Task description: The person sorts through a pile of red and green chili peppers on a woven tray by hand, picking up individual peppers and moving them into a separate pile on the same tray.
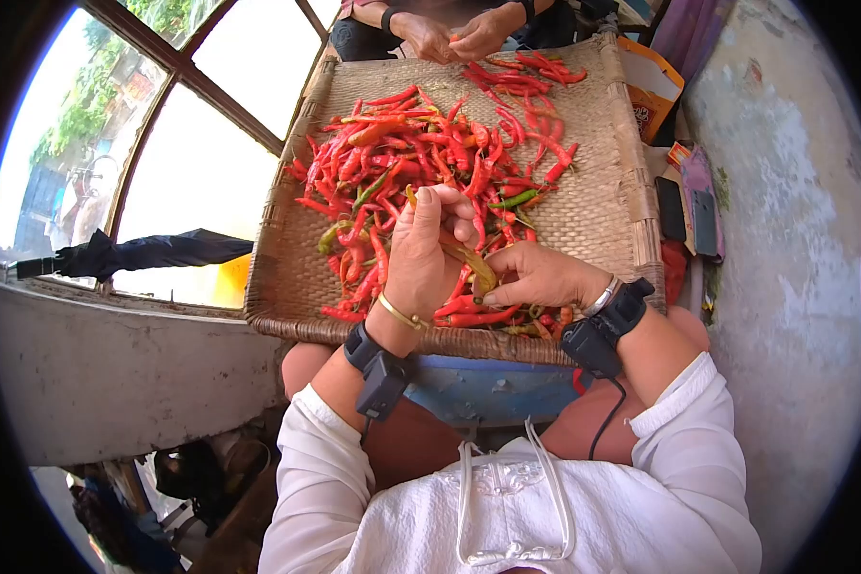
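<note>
A yellow-green chili pepper [473, 260] stretches between my two hands above the front of a woven tray [598, 244]. My left hand [429, 234] is closed around its upper end, fingers curled in. Beside the left thumb a small yellowish tip [411, 195] shows. My right hand [545, 273] pinches the lower end of the pepper between thumb and fingers. Under and beyond both hands lies a heap of red chili peppers [392, 153], with a few green ones [515, 200] among them.
Across the tray, another person's hands [454, 36] hold something small and orange-red near loose red peppers [526, 77]. A folded black umbrella [163, 254] lies along the window ledge at left. Phones [704, 222] sit by the wall at right. A blue surface [488, 390] shows under the tray.
</note>
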A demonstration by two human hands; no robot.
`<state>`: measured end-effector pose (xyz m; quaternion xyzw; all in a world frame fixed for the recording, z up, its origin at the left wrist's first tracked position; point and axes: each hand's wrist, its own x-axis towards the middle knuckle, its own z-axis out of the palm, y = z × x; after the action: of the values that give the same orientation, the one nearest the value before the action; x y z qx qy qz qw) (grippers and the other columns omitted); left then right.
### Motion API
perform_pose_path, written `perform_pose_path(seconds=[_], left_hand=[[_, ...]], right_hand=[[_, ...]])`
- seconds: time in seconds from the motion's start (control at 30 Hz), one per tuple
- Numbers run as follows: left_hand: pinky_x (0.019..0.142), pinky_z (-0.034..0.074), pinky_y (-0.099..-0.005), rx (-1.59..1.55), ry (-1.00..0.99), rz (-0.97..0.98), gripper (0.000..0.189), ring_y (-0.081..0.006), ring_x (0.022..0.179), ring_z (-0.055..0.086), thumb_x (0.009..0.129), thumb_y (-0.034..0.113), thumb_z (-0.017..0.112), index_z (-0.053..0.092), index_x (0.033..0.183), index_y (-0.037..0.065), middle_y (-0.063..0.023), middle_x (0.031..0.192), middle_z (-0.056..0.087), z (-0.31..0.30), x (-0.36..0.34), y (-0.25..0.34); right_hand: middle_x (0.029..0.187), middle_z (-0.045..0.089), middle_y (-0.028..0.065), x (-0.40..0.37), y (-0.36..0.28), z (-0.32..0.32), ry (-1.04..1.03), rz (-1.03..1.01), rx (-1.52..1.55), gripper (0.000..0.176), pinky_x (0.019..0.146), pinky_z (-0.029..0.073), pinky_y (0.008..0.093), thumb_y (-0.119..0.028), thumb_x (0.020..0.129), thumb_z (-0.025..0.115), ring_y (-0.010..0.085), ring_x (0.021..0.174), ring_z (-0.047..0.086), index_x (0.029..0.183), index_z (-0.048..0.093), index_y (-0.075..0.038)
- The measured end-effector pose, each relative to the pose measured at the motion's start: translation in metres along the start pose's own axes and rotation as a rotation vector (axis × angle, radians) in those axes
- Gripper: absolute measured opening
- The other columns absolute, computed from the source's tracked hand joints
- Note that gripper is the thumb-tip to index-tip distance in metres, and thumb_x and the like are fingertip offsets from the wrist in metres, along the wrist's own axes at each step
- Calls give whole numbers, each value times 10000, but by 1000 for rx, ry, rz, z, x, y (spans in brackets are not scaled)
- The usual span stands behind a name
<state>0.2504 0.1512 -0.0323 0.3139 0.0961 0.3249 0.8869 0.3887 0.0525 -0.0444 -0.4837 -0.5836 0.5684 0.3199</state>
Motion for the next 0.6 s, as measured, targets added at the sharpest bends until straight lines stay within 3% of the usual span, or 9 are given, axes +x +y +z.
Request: perform_pose_path(seconds=[0.03, 0.1, 0.17, 0.23, 0.3, 0.37, 0.43, 0.47, 0.6], left_hand=[[624, 431, -260, 68, 54, 25, 274, -112, 676, 496, 919, 323, 434, 536, 918, 69, -45, 817, 550, -3, 2, 0], [665, 448, -271, 133, 106, 51, 282, -125, 729, 523, 918, 326, 434, 532, 935, 63, -47, 844, 555, -8, 5, 3], [794, 443, -307, 222, 131, -134, 342, -161, 869, 536, 912, 378, 420, 524, 1009, 68, -48, 924, 550, -11, 6, 9], [831, 427, -291, 283, 126, -226, 351, -149, 935, 522, 915, 341, 435, 502, 1083, 40, -46, 1012, 545, -12, 4, 8], [852, 414, -264, 661, -123, -366, 345, -117, 970, 505, 910, 284, 470, 483, 1128, 17, -47, 1061, 536, -8, -2, 4], [865, 401, -241, 670, -218, -356, 327, -87, 969, 499, 901, 233, 497, 487, 1123, -7, -40, 1043, 548, -8, -4, -4], [730, 438, -213, 751, -264, -431, 285, -69, 830, 526, 882, 224, 535, 536, 1063, 4, -11, 923, 571, -21, -3, -11], [661, 440, -203, 756, -160, -449, 239, -52, 750, 526, 882, 227, 534, 567, 979, 11, 4, 815, 579, -25, -4, -15], [576, 427, -189, 815, -270, -440, 208, -47, 660, 519, 883, 222, 532, 555, 930, 21, -1, 747, 572, -16, 1, -5]], right_hand=[[867, 589, 13, -1, -2, -3, 11, 81, 103, 202, 779, 406, 252, -133, 795, 591, 87, 814, 514, 952, 591, -6], [837, 590, 7, -1, 6, -9, 66, 19, 176, 186, 714, 432, 226, -124, 819, 564, 74, 765, 532, 969, 589, -18], [834, 591, 16, -3, 0, -14, 228, 135, 320, 197, 636, 458, 204, -115, 838, 537, 73, 748, 557, 1009, 570, -23], [826, 592, 21, -3, 3, -16, 268, 72, 367, 217, 582, 480, 197, -122, 855, 524, 85, 734, 583, 1052, 546, -32], [825, 594, 26, -3, 4, -15, 325, -13, 551, 202, 596, 502, 210, -118, 860, 523, 94, 733, 595, 1039, 541, -27], [803, 606, 38, -5, -3, -14, 366, -36, 596, 164, 552, 480, 193, -118, 854, 520, 84, 689, 597, 981, 550, -19], [778, 609, 36, -8, -2, -21, 351, 0, 526, 144, 521, 476, 181, -116, 853, 524, 77, 646, 595, 957, 547, -19], [757, 612, 39, -10, -4, -24, 391, 35, 538, 119, 487, 467, 174, -117, 854, 526, 72, 604, 588, 925, 545, -23], [754, 619, 72, -16, 3, -33, 455, 22, 583, 133, 467, 456, 170, -109, 855, 525, 83, 576, 591, 955, 546, -25]])
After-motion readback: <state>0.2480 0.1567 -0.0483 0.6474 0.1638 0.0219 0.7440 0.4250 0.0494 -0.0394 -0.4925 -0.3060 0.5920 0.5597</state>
